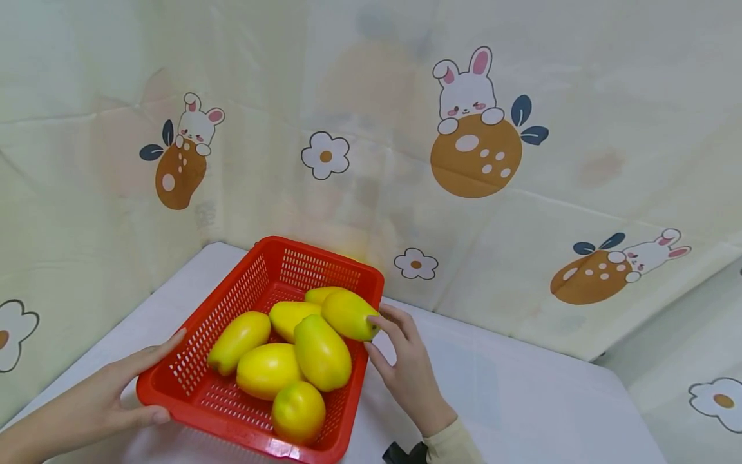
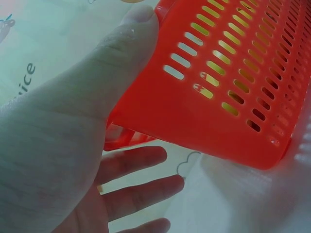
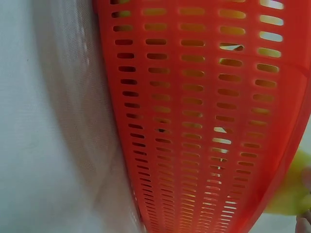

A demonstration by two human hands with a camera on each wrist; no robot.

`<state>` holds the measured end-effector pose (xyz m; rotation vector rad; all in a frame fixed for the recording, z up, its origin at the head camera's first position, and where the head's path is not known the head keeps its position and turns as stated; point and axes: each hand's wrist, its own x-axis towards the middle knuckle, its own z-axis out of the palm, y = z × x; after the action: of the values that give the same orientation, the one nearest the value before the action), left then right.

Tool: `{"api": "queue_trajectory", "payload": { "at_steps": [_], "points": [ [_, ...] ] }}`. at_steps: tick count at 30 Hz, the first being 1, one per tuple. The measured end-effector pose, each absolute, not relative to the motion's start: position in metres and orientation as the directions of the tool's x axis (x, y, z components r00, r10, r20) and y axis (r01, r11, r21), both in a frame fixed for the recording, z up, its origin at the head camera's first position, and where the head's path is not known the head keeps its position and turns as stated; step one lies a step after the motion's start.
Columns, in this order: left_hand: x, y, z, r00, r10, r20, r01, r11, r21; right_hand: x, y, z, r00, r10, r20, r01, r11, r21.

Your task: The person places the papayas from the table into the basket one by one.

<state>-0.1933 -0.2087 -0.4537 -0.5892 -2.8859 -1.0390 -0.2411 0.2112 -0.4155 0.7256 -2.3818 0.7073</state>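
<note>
A red plastic basket with slotted walls stands on the white table, holding several smooth, oblong yellow fruits with a greenish tinge. At its near left corner my left hand grips the rim, thumb against the front wall and index finger along the left side. The left wrist view shows the thumb on the basket and the other fingers spread outside it. My right hand pinches the end of a yellow fruit at the right rim, thumb and fingers on either side. In the right wrist view this fruit pokes beyond the rim.
Behind the table hangs a pale curtain printed with rabbits and flowers. A black object shows beside the right sleeve at the bottom edge.
</note>
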Motion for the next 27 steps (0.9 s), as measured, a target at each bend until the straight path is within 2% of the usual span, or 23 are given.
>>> {"api": "queue_trajectory", "payload": {
  "at_steps": [6,14,20,27],
  "points": [
    [-0.192,-0.21,-0.454,-0.932,0.339,0.129,0.342,0.704,0.622,-0.243,0.208,-0.417,-0.707,-0.378,0.598,-0.644,0.694,-0.324],
    [-0.189,-0.211,-0.45,-0.93,0.34,0.142,0.35,0.695,0.628,-0.247,0.214,-0.415,-0.701,-0.363,0.614,-0.641,0.697,-0.32],
    [-0.188,-0.21,-0.448,-0.935,0.334,0.118,0.333,0.712,0.619,-0.256,0.228,-0.413,-0.717,-0.267,0.644,-0.575,0.749,-0.329],
    [-0.19,-0.206,-0.447,-0.935,0.337,0.11,0.327,0.7,0.635,-0.273,0.258,-0.418,-0.815,-0.1,0.57,-0.419,0.781,-0.463]
  ]
}}
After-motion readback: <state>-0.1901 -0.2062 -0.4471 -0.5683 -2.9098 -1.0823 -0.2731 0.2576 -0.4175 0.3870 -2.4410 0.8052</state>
